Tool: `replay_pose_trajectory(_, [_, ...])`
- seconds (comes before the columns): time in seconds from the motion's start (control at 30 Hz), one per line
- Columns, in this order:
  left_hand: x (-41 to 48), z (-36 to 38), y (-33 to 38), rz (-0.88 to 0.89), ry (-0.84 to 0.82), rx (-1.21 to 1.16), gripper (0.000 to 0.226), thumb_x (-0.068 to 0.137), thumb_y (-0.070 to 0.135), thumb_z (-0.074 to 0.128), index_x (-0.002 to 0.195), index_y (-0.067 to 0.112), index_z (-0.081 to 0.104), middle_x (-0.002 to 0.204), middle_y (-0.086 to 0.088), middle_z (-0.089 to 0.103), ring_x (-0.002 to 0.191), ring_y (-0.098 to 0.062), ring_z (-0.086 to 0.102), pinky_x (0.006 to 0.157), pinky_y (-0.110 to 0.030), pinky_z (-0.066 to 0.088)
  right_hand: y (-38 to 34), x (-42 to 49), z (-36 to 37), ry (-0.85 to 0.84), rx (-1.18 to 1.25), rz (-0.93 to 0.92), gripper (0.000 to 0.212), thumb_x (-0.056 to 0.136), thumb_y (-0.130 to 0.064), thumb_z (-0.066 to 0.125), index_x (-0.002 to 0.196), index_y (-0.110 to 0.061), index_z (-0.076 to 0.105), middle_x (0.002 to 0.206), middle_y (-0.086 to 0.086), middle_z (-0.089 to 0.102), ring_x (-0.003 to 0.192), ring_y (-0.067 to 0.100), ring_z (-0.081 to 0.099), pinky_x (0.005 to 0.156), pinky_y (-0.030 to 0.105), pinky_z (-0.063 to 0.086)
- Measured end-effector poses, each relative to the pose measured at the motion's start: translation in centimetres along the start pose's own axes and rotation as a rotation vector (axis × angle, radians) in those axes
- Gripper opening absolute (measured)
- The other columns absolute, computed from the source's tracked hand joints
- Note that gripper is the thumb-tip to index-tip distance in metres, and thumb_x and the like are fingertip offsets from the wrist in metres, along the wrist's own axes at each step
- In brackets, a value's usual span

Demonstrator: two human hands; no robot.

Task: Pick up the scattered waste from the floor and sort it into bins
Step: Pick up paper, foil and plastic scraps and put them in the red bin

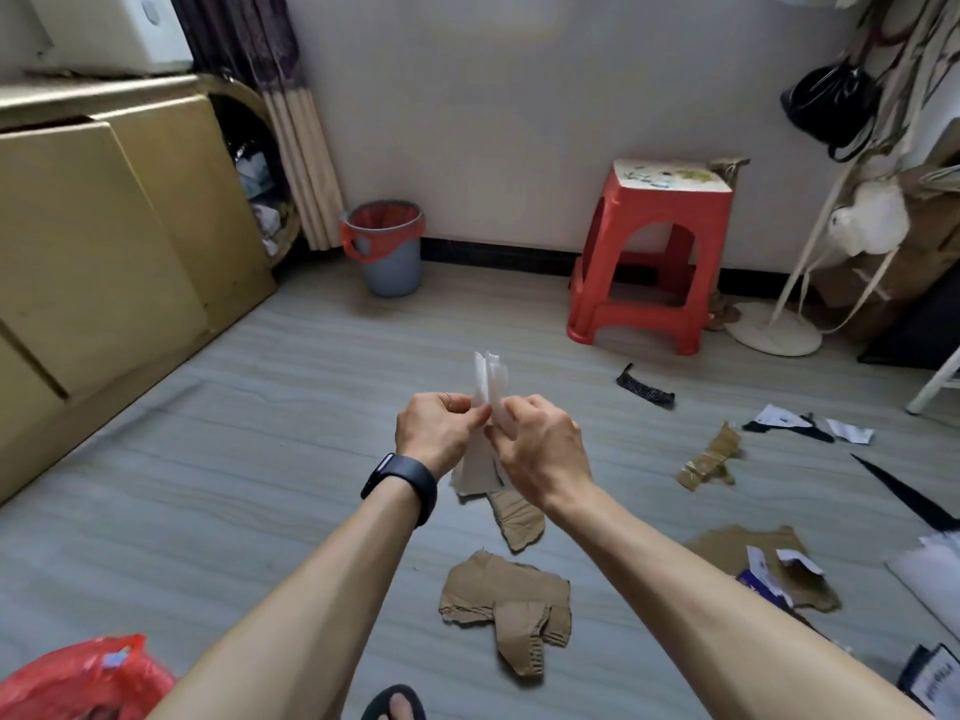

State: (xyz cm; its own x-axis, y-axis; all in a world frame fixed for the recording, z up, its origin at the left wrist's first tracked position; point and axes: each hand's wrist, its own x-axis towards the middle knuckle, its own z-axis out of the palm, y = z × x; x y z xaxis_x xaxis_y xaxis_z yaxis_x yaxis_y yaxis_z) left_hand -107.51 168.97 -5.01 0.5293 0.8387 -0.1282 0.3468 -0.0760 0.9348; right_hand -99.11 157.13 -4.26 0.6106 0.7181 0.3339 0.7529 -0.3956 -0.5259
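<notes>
The grey wood-grain floor (208, 459) carries torn brown cardboard pieces (506, 600) nearer than the fingers (462, 414), a grey bin with red liner (389, 262) beyond-left, and a red plastic stool (649, 241) beyond-right.

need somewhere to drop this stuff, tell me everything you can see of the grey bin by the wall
The grey bin is a round, plastic-looking pail, narrowing toward its base. A red bag liner is folded over its rim, with a looped bit hanging on the left side. It stands upright on the floor, close to the dark baseboard, just right of the curtain. Its contents cannot be seen.
</notes>
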Motion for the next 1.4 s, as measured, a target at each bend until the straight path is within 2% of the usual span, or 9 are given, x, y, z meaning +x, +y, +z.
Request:
replay_pose_trajectory(0.13, [-0.6, -0.9, 0.2, -0.032, -0.136, -0.133, 0.04, 0.073, 0.045, 0.084, 0.101, 0.018, 0.078, 0.087, 0.004, 0.078, 0.08, -0.014, 0.075, 0.072, -0.03, 0.056, 0.1, 0.3, -0.2, -0.04, 0.16, 0.025, 0.021, 0.093, -0.042, 0.061, 0.104, -0.033, 0.076, 0.089, -0.006, 0.07, 0.081, 0.016, 0.066, 0.066, 0.029, 0.051])
replay_pose_trajectory(0.37, [-0.9, -1.9, 0.6, -0.013, -0.115, -0.088, 0.03, 0.074, 0.044, 0.084, 0.093, 0.025, 0.072, 0.089, 0.007, 0.076, 0.076, -0.01, 0.074, 0.062, -0.022, 0.055, 1.0, 0.7, -0.8, -0.422, 0.78, 0.297, 0.037, 0.078, -0.024, 0.081, 0.115, -0.029, 0.075, 0.104, -0.009, 0.077, 0.101, 0.011, 0.071, 0.079, 0.025, 0.059])
replay_pose_trajectory(0.53, [0.0, -2.5, -0.5, -0.059, -0.146, -0.01, 0.022, 0.074, 0.032, 0.081, 0.089, 0.017, 0.076, 0.085, -0.001, 0.077, 0.085, -0.023, 0.073, 0.076, -0.042, 0.061, 1.9, 0.7, -1.3, -0.487, 0.83, 0.367, 0.027, 0.086, -0.011, 0.067, 0.106, -0.026, 0.079, 0.107, -0.006, 0.076, 0.103, 0.011, 0.069, 0.075, 0.021, 0.055])
replay_pose_trajectory(0.63, [-0.3, -2.7, -0.3, -0.032, -0.188, -0.066, 0.024, 0.07, 0.029, 0.082, 0.09, 0.018, 0.076, 0.089, -0.002, 0.078, 0.091, -0.025, 0.073, 0.085, -0.049, 0.059, 2.6, 0.7, -1.3, -0.276, 0.707, 0.377, 0.021, 0.085, -0.012, 0.072, 0.101, -0.024, 0.078, 0.1, -0.007, 0.075, 0.099, 0.012, 0.069, 0.072, 0.025, 0.057])
replay_pose_trajectory(0.73, [-0.5, -2.8, 0.2, -0.014, -0.162, -0.14, 0.016, 0.077, 0.018, 0.083, 0.091, 0.018, 0.075, 0.092, -0.004, 0.077, 0.092, -0.026, 0.074, 0.086, -0.049, 0.059, 3.2, 0.8, -1.5, -0.181, 0.591, 0.426, 0.046, 0.076, -0.024, 0.085, 0.114, -0.023, 0.06, 0.108, -0.006, 0.065, 0.1, 0.013, 0.064, 0.082, 0.032, 0.056])
replay_pose_trajectory(0.93, [-0.8, -4.4, 0.3, -0.041, -0.205, -0.222, 0.026, 0.082, 0.004, 0.078, 0.107, 0.006, 0.07, 0.093, -0.009, 0.076, 0.075, -0.021, 0.074, 0.068, -0.039, 0.062, 3.8, 0.2, -3.4, -0.612, 0.731, 0.494, 0.042, 0.085, -0.03, 0.078, 0.123, -0.024, 0.063, 0.103, 0.002, 0.077, 0.091, 0.02, 0.074, 0.085, 0.038, 0.056])
replay_pose_trajectory(1.1, [-1.3, -5.3, 0.5, -0.061, -0.257, -0.222, 0.029, 0.082, 0.005, 0.078, 0.109, 0.002, 0.069, 0.087, -0.007, 0.076, 0.071, -0.019, 0.074, 0.058, -0.027, 0.058, 3.3, 0.3, -4.4, -0.634, 0.83, 0.457, 0.038, 0.091, -0.008, 0.069, 0.122, -0.029, 0.061, 0.083, 0.006, 0.075, 0.065, 0.02, 0.069, 0.067, 0.036, 0.06])
replay_pose_trajectory(1.23, [-1.1, -6.4, 0.5, -0.133, -0.29, -0.234, 0.029, 0.082, 0.009, 0.078, 0.109, 0.007, 0.07, 0.1, -0.014, 0.072, 0.085, -0.024, 0.066, 0.081, -0.04, 0.06, 2.4, 0.4, -4.4, -0.679, 1.008, 0.507, 0.049, 0.093, 0.006, 0.058, 0.129, -0.027, 0.06, 0.088, 0.01, 0.073, 0.059, 0.021, 0.065, 0.067, 0.037, 0.061])
replay_pose_trajectory(1.4, [-1.9, -8.4, 0.8, -0.202, -0.416, -0.401, 0.021, 0.088, 0.013, 0.066, 0.108, 0.017, 0.066, 0.1, -0.005, 0.065, 0.085, -0.025, 0.066, 0.085, -0.035, 0.054, 0.8, 0.7, -4.2, -0.617, 1.126, 0.513, 0.047, 0.089, 0.012, 0.052, 0.116, -0.021, 0.072, 0.111, 0.013, 0.074, 0.067, 0.022, 0.065, 0.066, 0.035, 0.06])
